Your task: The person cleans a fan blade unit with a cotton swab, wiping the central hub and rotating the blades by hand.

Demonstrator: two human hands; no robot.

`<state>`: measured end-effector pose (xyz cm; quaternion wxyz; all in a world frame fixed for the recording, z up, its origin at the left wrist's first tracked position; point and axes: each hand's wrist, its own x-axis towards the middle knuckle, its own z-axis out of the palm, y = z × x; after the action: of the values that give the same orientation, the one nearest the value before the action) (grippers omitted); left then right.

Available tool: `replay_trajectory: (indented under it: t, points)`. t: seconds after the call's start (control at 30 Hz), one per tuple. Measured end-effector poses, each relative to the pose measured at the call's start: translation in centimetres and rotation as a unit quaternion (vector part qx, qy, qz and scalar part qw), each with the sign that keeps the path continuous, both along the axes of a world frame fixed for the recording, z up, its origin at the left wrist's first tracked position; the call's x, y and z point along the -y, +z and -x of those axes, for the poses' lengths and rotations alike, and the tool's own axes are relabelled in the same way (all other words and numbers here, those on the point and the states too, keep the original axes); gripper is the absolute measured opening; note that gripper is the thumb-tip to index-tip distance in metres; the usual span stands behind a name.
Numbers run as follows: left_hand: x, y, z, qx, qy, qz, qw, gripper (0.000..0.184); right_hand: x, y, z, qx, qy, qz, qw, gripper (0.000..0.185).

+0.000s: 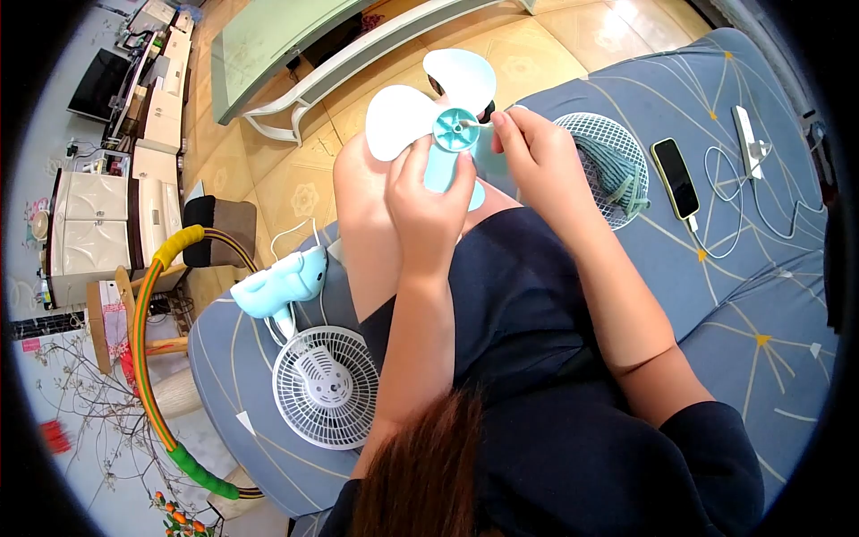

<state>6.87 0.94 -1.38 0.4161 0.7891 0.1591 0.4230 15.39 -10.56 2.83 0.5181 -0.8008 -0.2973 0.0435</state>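
Note:
My left hand grips a light-blue fan blade by its lower part, over my lap. The blade's ribbed hub faces up toward me. My right hand is closed in a pinch on a thin cotton swab, whose pale tip is at the hub. At left on the sofa lies the fan's light-blue base, joined to the motor with its white rear grille. To the right of my right hand sits the front grille, holding a bunched blue-green cloth.
A phone on a charging cable and a white power strip lie on the blue sofa. Ahead stands a pale green table. A striped hoop leans at left, near a dark stool.

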Motion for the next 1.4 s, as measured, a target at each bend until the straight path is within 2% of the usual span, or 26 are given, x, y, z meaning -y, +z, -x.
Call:
replay_trajectory:
  t: [0.07,0.27,0.4,0.57,0.7,0.87,1.07,1.2,1.3,1.4]
  points:
    - [0.1,0.4,0.1,-0.001,-0.005,0.015,1.0,0.024,0.1,0.3,0.1,-0.005,-0.002,-0.006,1.0,0.031]
    - [0.3,0.7,0.1,0.015,-0.015,0.052,0.998,0.021,0.2,-0.1,-0.1,0.102,-0.016,0.034,0.994,0.027]
    - [0.3,0.7,0.1,0.016,-0.021,0.057,0.998,0.021,0.3,0.0,0.2,0.13,-0.012,0.055,0.99,0.027]
    - [0.2,0.4,0.2,-0.012,-0.015,0.014,1.0,0.023,0.2,-0.2,0.3,0.194,-0.01,0.069,0.978,0.026]
    - [0.4,0.4,0.3,-0.037,0.0,-0.024,0.999,0.024,-0.2,-1.0,0.4,0.202,-0.009,0.099,0.974,0.024]
    - [0.5,0.2,0.1,-0.013,0.008,-0.062,0.998,0.024,-0.3,-1.4,0.4,0.169,-0.015,0.116,0.979,0.025]
    - [0.8,0.2,-0.1,-0.018,0.016,-0.076,0.997,0.025,-0.5,-2.0,0.3,0.208,-0.052,0.146,0.966,0.022]
    - [0.9,-0.4,-0.2,-0.045,0.054,-0.103,0.992,0.028,-0.4,-1.9,0.3,0.228,-0.066,0.135,0.962,0.02]
    - [1.2,0.3,0.0,-0.068,0.071,-0.084,0.992,0.03,-0.3,-1.6,0.3,0.214,-0.067,0.11,0.968,0.019]
    - [0.8,0.0,0.0,-0.042,0.065,-0.078,0.994,0.031,-0.2,-1.0,0.3,0.189,-0.065,0.083,0.976,0.018]
